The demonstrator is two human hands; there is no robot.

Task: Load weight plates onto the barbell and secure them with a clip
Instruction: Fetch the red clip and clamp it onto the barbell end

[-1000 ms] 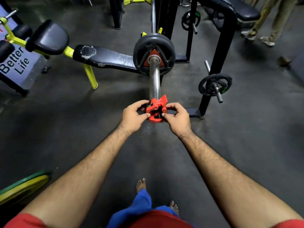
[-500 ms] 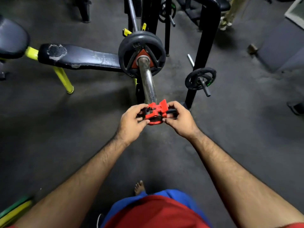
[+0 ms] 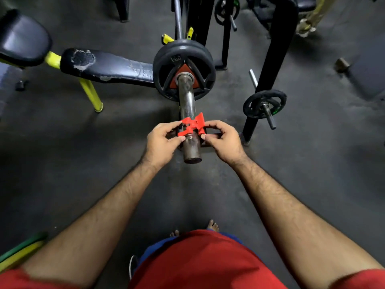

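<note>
Setting: dark rubber gym floor (image 3: 83,163), seen from head height looking down; worn black padded bench with yellow legs (image 3: 108,68) to the left, black upright rack post (image 3: 268,65) to the right.
Barbell: steel barbell sleeve (image 3: 188,101) pointing toward the viewer, open end near the hands.
Loaded plate: round black weight plate with a red triangular centre (image 3: 164,65), already seated far up the sleeve.
Clip: red plastic lever-style collar clip (image 3: 192,125), around the sleeve a little in from its open end, well apart from the plate, lever seemingly raised.
Left hand (image 3: 161,142): grip pinching the clip's left side between thumb and fingertips.
Right hand (image 3: 224,141): grip pinching the clip's right side the same way.
Spare plate: small black round plate (image 3: 250,103) on a peg of the rack post, unused.
Step, as judged: clip on the sleeve, not yet pushed against the plate or locked.
Risk: locking here would leave a gap, letting the plate slide outward under load.
Risk: uneven push from the two grips could cock the clip and jam it on the steel.
Risk: fingertips close to the lever, likely to be nipped when snapped down.
</note>
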